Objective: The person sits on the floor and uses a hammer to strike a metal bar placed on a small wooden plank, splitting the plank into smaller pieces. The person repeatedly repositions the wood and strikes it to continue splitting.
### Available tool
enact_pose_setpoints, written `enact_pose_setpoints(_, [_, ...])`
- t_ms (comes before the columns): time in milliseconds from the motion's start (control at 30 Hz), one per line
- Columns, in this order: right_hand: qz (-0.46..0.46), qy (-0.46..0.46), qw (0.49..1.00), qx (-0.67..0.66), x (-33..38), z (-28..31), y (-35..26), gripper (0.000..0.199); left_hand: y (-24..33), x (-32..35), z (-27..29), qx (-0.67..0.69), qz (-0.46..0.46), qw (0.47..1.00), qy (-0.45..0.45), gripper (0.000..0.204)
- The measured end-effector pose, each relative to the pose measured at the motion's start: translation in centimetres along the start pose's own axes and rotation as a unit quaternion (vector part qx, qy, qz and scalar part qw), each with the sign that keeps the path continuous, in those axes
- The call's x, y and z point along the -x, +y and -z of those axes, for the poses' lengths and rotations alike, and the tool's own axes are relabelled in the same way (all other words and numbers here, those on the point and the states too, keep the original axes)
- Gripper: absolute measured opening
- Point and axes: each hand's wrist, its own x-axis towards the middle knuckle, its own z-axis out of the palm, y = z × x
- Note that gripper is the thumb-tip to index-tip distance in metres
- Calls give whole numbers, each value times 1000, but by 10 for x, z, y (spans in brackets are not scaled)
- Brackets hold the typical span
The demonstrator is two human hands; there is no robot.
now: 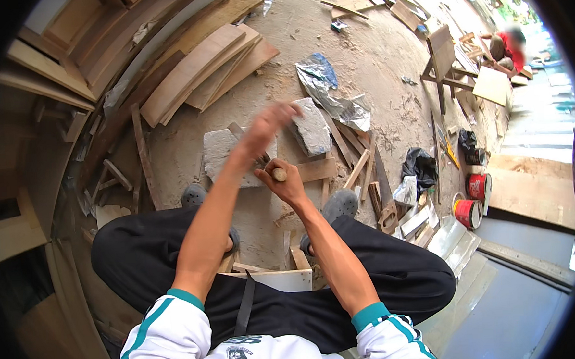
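My right hand [286, 183] is closed around a wooden-handled tool [279, 174], whose rounded butt end faces up. A dark metal part shows just beyond my fist; the tool's exact kind is not clear. My left hand [268, 130] crosses above and beyond it, smeared by motion, and its grip cannot be made out. Below the hands lies a pale, rough block [219, 157], partly covered by my left forearm. A second pale block [312, 129] rests to the right, beyond my right hand. Close to that hand is a short wooden board [317, 170].
Curved wooden boards [194, 70] are stacked at far left. Wood strips, a handsaw [388, 216], a black plastic bag [419, 166] and red cans [467, 213] lie to the right. Crumpled foil sheet [338, 99] is beyond the blocks. Another person [511, 49] crouches at far right near a wooden chair [444, 61].
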Motion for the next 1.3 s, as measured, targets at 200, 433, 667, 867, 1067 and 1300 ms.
enact_pose_setpoints(200, [108, -7, 994, 9, 12, 5, 62, 51, -17, 26, -64, -79, 170, 978, -88, 46])
enact_pose_setpoints(433, [117, -7, 991, -65, 26, -7, 53, 58, -12, 37, -66, -299, 127, 944, -48, 41])
enact_pose_setpoints(667, [96, -28, 988, -118, 36, -5, 60, 54, -18, 49, -73, -268, 48, 962, -3, 43])
enact_pose_setpoints(867, [60, 55, 984, -161, 19, -1, 28, 31, -6, 44, -54, 5, 163, 987, 0, 28])
enact_pose_setpoints(1067, [6, 34, 999, -6, 20, -5, 0, 22, 13, 6, 10, -97, -152, 980, 82, 62])
enact_pose_setpoints(1300, [-54, -29, 990, 130, 19, 10, 10, 27, 19, 17, -57, -24, -40, 998, 33, 71])
